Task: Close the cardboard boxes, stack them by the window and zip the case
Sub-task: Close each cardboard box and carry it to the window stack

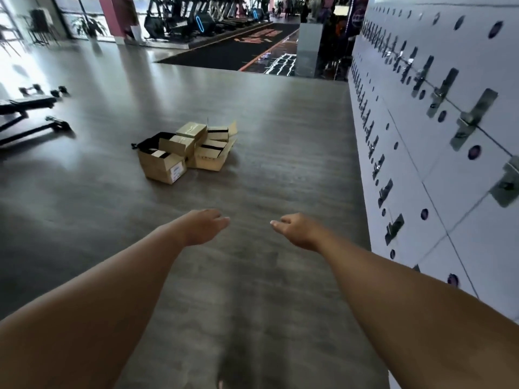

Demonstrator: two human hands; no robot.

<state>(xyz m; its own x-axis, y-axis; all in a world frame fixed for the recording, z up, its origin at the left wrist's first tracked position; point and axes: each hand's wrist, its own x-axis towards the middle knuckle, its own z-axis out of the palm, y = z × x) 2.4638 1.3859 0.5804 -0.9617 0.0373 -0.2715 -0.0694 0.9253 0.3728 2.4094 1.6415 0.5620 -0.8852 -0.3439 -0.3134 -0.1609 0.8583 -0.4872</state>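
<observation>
Boxes (pixel 186 148): clustered on the floor (pixel 280 141) mid-room, well ahead of both hands; several flaps stand open; front box (pixel 163 165) bears a white label
Case (pixel 146 143): black, just behind the boxes on their left; zip state unclear
Left hand (pixel 203 227): stretched forward, palm down, fingers loose, holding nothing
Right hand (pixel 295 230): stretched forward, fingers loosely bent, holding nothing
Edges: locker wall (pixel 435 136) runs along the right; bench (pixel 28 108) and dumbbells (pixel 57 91) at left; windows (pixel 16 29) far left
Room: bare floor lies between hands and boxes
</observation>
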